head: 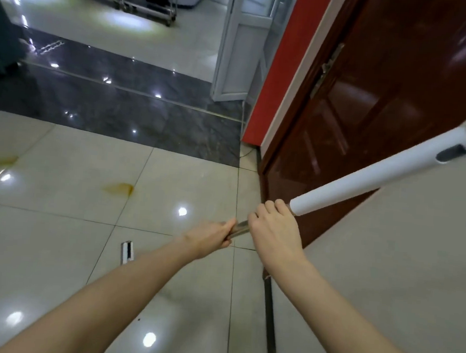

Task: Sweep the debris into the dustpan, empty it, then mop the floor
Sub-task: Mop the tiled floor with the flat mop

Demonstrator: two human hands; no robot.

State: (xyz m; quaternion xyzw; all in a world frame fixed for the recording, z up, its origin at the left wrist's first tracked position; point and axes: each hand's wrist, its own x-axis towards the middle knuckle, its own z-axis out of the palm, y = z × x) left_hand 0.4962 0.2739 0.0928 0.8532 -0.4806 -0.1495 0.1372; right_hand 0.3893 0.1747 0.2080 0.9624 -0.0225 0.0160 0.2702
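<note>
Mop [365, 184]: held slantwise in front of the body. Its white grip sleeve rises to the upper right, close beside the dark red door [387, 77]. The bare metal shaft runs down-left through the hands.

Left hand [213, 237] is lower, right hand [273, 229] is just below the sleeve. Fingers of both are curled round the shaft, and the hands are nearly touching.

The head end is hidden under the left forearm. A small white-and-black piece [127, 252] on the floor [55, 218] may belong to it; cannot confirm.

A brown stain [119, 188] lies on the glossy tiles ahead.

Risks, as judged:
- A back-stroke could knock the upper end against the door.
- Bunched hands give poor leverage, so the head may twist.
- A light pass may smear the stain.
- Wet tile could turn slippery.
</note>
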